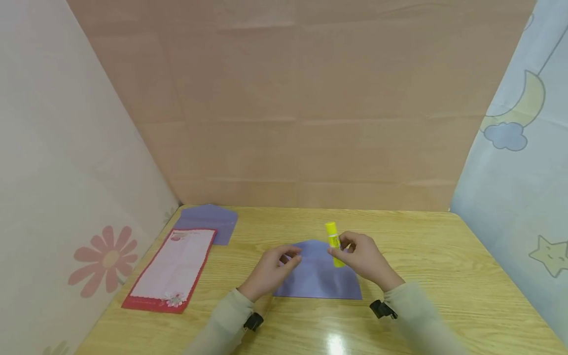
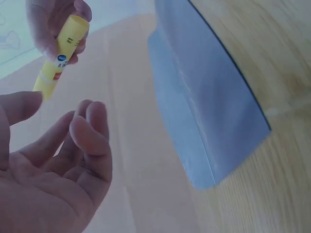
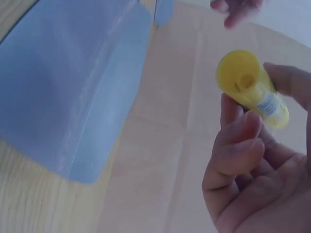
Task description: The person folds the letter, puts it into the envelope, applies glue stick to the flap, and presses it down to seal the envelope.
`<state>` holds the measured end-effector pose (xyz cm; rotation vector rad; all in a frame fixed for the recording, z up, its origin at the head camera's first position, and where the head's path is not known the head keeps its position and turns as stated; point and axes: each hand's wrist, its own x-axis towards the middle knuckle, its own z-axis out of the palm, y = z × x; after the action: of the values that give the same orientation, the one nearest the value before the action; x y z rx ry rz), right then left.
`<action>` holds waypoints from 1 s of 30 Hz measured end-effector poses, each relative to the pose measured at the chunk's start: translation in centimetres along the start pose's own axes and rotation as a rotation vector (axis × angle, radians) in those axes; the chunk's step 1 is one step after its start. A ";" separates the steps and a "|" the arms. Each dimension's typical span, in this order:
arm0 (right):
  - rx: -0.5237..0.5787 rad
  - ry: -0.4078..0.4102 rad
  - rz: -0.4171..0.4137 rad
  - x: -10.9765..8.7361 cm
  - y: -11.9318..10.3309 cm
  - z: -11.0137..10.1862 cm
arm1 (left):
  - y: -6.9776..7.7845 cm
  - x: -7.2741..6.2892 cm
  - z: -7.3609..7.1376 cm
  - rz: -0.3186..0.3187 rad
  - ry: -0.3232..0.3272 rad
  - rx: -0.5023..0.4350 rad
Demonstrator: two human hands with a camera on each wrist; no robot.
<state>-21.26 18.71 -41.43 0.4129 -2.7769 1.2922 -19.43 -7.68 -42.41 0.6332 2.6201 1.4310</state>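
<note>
A yellow glue stick (image 1: pixel 332 236), its cap on, is pinched between the thumb and fingers of my right hand (image 1: pixel 365 256). It stands nearly upright over a purple envelope (image 1: pixel 317 285), whose flap is unfolded and points away from me. In the right wrist view one round end of the glue stick (image 3: pixel 238 73) faces the camera. My left hand (image 1: pixel 269 270) hovers over the envelope's left side with fingers loosely bent and holding nothing. The left wrist view has a gap between this hand's thumb and fingers, with the glue stick (image 2: pixel 62 58) beyond them.
To the left on the wooden table (image 1: pixel 426 256) lies a red-bordered sheet of letter paper (image 1: pixel 175 266). It overlaps a second purple envelope (image 1: pixel 210 219) behind it. A brown backdrop (image 1: pixel 301 108) rises at the table's far edge, with patterned cloth walls on both sides.
</note>
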 end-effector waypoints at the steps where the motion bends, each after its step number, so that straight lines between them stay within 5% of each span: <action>1: 0.006 -0.016 -0.020 -0.1 -0.4 0.3 | 0.1 0.1 0.0 0.006 0.001 -0.025; 11: 0.108 -0.228 -0.198 -0.8 -2.3 3.0 | 0.3 0.8 0.2 -0.022 -0.054 -0.323; 16: 0.117 -0.257 -0.232 -0.9 -2.6 3.7 | 0.3 0.8 0.2 -0.035 -0.037 -0.358; 30: 0.116 -0.243 -0.152 -1.4 -3.1 4.1 | 0.2 0.6 0.0 -0.022 -0.024 -0.332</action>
<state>-18.83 14.01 -42.05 0.8233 -2.7972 1.4587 -19.86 -7.33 -42.19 0.5732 2.2852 1.7818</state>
